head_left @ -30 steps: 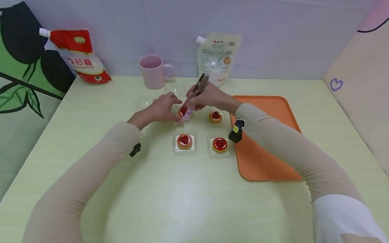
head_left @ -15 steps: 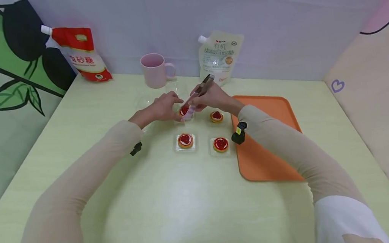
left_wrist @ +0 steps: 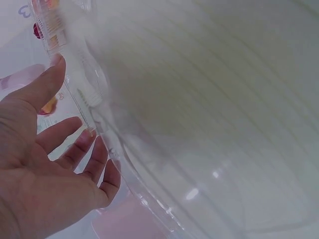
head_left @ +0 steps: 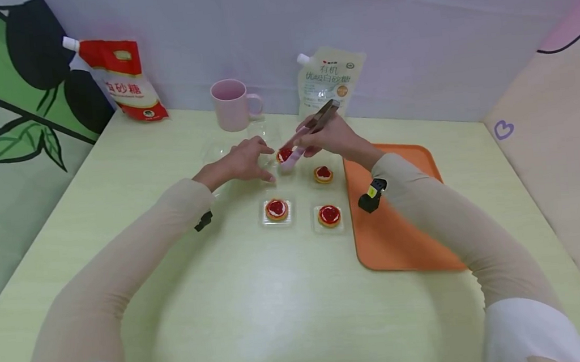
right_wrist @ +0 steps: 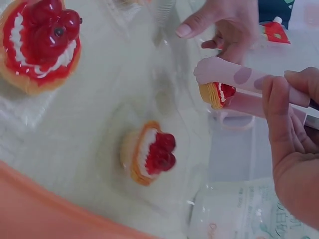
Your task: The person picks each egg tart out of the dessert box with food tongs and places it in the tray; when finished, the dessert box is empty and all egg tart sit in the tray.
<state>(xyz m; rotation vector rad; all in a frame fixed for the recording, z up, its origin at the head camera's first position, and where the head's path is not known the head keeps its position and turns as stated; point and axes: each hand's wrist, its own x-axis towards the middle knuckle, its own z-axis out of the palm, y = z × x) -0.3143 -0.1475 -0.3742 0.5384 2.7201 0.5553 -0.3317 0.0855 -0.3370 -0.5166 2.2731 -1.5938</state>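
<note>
My right hand holds a pair of tongs with pale pink tips and metal handles. Between the tips sits a small fruit tart with a red topping, lifted up in front of the mug. My left hand is just left of this tart, thumb and fingers spread apart at the edge of clear plastic packaging. More red-topped tarts rest on the table: one at the back right, one front left and one front right, with clear plastic trays under the front two.
An orange tray lies at the right under my right forearm. Along the back stand a pink mug, a red and white sugar bag and a pale spouted pouch.
My right hand has moved right and slightly back, carrying the tart in the tongs away from my left fingers. My left hand has stayed nearly in place.
</note>
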